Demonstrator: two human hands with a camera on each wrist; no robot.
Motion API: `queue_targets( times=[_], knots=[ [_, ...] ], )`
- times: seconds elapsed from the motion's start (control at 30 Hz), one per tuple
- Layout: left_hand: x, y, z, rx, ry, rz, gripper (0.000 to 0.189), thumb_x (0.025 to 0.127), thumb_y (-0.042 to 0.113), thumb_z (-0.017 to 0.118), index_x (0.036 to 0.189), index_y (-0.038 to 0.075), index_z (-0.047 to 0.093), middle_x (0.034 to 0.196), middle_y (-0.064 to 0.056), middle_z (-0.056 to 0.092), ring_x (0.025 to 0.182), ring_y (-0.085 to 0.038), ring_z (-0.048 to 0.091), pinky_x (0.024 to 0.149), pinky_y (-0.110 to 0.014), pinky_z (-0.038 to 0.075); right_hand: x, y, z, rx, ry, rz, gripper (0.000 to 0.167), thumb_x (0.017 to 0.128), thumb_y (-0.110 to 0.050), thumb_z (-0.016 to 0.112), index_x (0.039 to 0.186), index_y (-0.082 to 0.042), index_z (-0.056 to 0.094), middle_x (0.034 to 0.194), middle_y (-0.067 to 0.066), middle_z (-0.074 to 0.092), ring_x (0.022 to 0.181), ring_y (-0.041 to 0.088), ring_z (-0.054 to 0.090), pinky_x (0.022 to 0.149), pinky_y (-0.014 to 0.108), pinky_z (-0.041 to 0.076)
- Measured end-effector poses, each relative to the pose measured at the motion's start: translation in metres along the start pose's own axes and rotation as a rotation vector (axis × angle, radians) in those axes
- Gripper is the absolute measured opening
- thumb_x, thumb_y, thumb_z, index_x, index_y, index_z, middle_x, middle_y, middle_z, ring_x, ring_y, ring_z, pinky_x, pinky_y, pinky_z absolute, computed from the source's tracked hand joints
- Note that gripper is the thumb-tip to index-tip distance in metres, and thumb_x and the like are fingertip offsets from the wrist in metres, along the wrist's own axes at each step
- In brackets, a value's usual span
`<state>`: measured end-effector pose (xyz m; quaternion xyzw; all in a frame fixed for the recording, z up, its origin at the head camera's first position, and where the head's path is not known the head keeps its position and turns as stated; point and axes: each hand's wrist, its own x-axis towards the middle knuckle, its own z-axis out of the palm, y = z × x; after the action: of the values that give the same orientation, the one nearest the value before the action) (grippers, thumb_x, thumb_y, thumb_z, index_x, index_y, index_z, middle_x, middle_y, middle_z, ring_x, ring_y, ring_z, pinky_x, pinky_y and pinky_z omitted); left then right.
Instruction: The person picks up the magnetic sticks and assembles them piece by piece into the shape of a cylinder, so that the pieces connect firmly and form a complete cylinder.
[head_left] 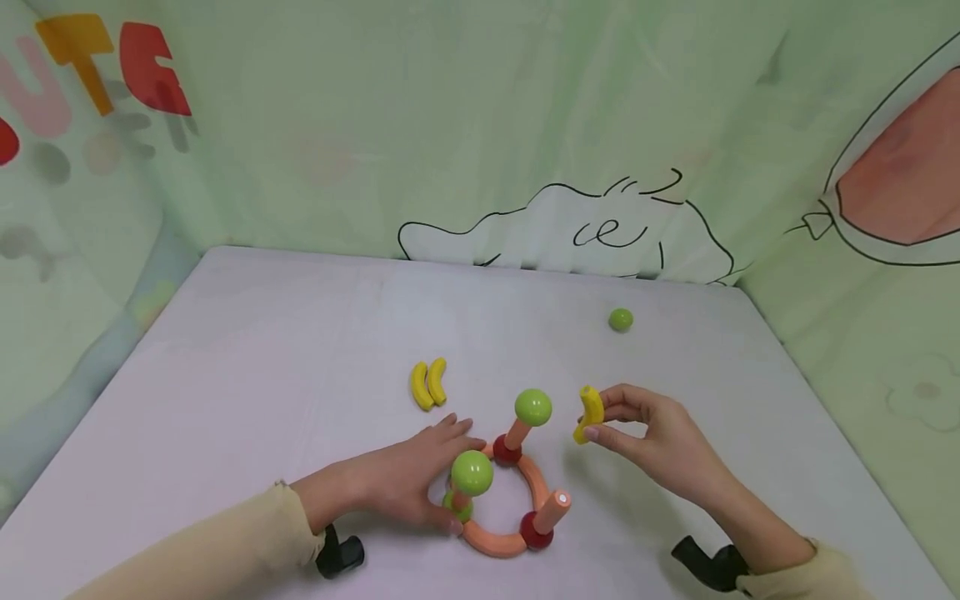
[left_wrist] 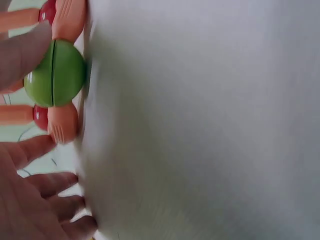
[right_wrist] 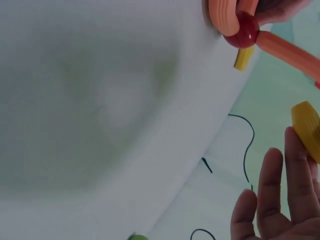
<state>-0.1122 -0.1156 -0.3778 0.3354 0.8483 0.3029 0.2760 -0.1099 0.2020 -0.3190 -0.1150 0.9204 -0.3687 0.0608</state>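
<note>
A ring of curved orange pieces (head_left: 495,543) stands on the table, joined by two red balls (head_left: 537,531) and a green ball (left_wrist: 67,73). Orange pegs rise from it; two carry green balls (head_left: 533,407) on top, while the right peg (head_left: 557,505) has a bare tip. My left hand (head_left: 405,473) lies against the ring's left side, fingers fairly straight. Its thumb touches the green joint ball and its index fingertip meets an orange piece. Right of the ring, my right hand (head_left: 663,437) pinches a small yellow toy banana (head_left: 592,412) above the table, between thumb and fingers.
Two more toy bananas (head_left: 428,384) lie side by side beyond the left hand. One loose green ball (head_left: 621,319) sits near the table's back right. Printed cloth walls (head_left: 480,125) border the white table (head_left: 285,333). Each wrist bears a black device (head_left: 340,555).
</note>
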Motion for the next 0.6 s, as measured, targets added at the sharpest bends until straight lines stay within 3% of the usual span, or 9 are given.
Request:
queue_targets(
  times=[0.27, 0.4, 0.6],
  knots=[
    [-0.002, 0.006, 0.012, 0.075, 0.022, -0.016, 0.084, 0.089, 0.04, 0.076, 0.156, 0.01, 0.035, 0.169, -0.018, 0.023, 0.158, -0.042, 0.013, 0.125, -0.062, 0.02, 0.002, 0.009, 0.002, 0.236, -0.099, 0.148, 0.041, 0.095, -0.021, 0.073, 0.124, 0.006, 0.06, 0.105, 0.009, 0.078, 0.095, 0.014, 0.073, 0.084, 0.022, 0.058],
    [-0.005, 0.009, 0.015, 0.09, 0.032, -0.024, 0.085, 0.09, 0.044, 0.074, 0.156, 0.009, 0.035, 0.168, -0.018, 0.024, 0.157, -0.044, 0.016, 0.121, -0.067, 0.024, 0.002, 0.011, -0.002, 0.29, -0.128, 0.229, 0.047, 0.099, -0.024, 0.069, 0.131, 0.007, 0.056, 0.104, 0.004, 0.077, 0.099, 0.013, 0.069, 0.09, 0.025, 0.055],
    [-0.009, 0.016, 0.015, 0.093, 0.014, -0.059, 0.094, 0.086, 0.051, 0.077, 0.157, 0.009, 0.032, 0.168, -0.019, 0.023, 0.157, -0.043, 0.017, 0.121, -0.066, 0.026, 0.001, 0.013, -0.006, 0.33, -0.149, 0.269, 0.046, 0.101, -0.024, 0.066, 0.132, 0.008, 0.055, 0.102, -0.002, 0.077, 0.1, 0.011, 0.065, 0.092, 0.028, 0.052]
  ],
)
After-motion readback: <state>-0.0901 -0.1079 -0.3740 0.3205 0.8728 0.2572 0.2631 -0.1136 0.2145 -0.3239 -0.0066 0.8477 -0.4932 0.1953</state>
